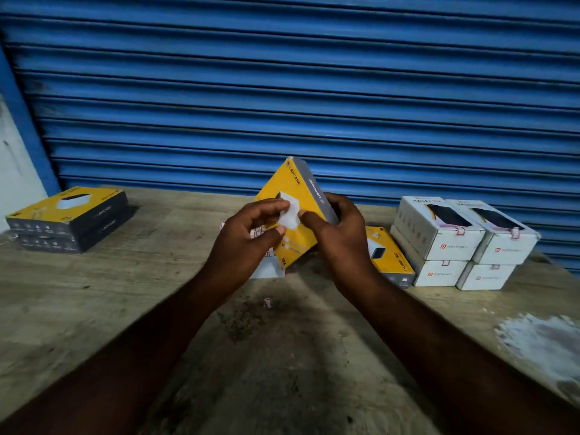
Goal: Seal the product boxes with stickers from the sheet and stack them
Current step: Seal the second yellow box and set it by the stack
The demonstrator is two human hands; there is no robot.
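— As matters stand, where is the yellow box (302, 196)?
— Tilted above the table (125, 309). Right hand (340, 237) grip wraps its grey side; left hand (248, 237) grip curls at its face, hold unclear.

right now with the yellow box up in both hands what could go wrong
1. The yellow box is tilted off the table, the right hand gripping its grey side while the left hand touches its face; it could twist, so a sticker lands crooked.
2. The sticker sheet lies mostly hidden under the hands; setting the box down could crease it.
3. A small pink scrap lies on the table, possibly a dropped sticker.
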